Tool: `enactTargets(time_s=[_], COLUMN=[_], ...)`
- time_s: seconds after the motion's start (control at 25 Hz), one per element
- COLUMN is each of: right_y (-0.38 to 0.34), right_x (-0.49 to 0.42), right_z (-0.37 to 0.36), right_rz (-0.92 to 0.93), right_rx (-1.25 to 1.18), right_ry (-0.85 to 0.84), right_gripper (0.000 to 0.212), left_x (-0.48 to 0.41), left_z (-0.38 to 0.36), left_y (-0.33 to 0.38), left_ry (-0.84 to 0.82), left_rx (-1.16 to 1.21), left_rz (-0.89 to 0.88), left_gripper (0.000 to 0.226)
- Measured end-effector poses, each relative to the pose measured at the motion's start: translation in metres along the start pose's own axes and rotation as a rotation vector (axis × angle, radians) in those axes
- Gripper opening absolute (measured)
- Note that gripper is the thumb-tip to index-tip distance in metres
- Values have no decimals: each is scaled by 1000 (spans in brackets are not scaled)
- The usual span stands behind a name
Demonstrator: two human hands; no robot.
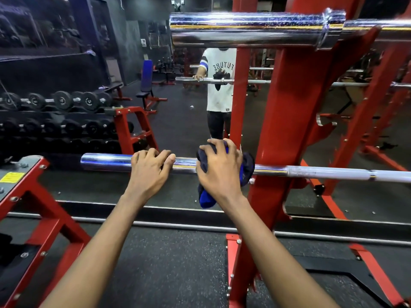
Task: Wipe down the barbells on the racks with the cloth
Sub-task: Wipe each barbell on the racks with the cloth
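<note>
cloth on the lower bar, wiping under way

the lower barbell [106, 161] runs across the middle of the frame and rests on the red rack [282, 130] at centre right. the left hand [149, 167] is clasped on its thick chrome sleeve, fingers curled over the top, steadying it. just right of it, the right hand [219, 170] grasps a dark blue cloth [206, 198] bunched around the bar, close beside the rack upright. a tail of cloth hangs below the bar. a 2nd barbell [244, 30] sits higher on the same rack, across the top of the frame.

this looks like the wiping step on the lower bar, at the inner end of the sleeve. next, i judge, the cloth has to slide along the bar with the grasp kept snug. the left hand must give way if the stroke goes left. the thinner shaft at the right and the upper bar may remain to be wiped; i cannot tell which parts are already clean.
</note>
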State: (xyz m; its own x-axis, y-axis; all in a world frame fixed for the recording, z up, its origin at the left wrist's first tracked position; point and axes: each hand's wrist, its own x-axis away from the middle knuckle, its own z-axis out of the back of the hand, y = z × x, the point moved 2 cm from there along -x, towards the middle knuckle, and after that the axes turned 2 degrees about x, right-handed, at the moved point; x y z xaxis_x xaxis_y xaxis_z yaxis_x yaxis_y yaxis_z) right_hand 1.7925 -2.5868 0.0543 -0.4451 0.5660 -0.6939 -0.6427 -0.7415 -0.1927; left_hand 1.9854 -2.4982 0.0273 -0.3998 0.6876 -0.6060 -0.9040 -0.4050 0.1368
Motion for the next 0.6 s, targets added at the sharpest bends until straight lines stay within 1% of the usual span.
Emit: enactTargets(time_s=[0.12, 0.2, 0.28, 0.36, 0.4, 0.52, 0.6], right_y=[-17, -14, 1, 22, 28, 21, -7], right_x=[-3, 9, 17, 14, 10, 5, 3], right_z=[-8, -3, 5, 9, 10, 2, -9], right_rz=[34, 86, 48, -29, -42, -12, 86], right_rx=[51, 38, 20, -28, -51, 6, 9], right_ry=[-38, -65, -122, -184, -184, -48, 0], right_gripper=[32, 43, 57, 60, 58, 48, 43], left_x=[0, 1, 1, -2, -3, -2, 0], left_z=[1, 1, 1, 2, 2, 4, 5], left_y=[-1, -1, -2, -5, -9, -30, -37], left_ry=[13, 19, 5, -53, -71, -100, -106], left_rx=[-4, 1, 10, 16, 10, 28, 42], left_rz=[4, 4, -13, -18, -6, 78, 96], left_gripper=[47, 45, 47, 50, 52, 58, 60])
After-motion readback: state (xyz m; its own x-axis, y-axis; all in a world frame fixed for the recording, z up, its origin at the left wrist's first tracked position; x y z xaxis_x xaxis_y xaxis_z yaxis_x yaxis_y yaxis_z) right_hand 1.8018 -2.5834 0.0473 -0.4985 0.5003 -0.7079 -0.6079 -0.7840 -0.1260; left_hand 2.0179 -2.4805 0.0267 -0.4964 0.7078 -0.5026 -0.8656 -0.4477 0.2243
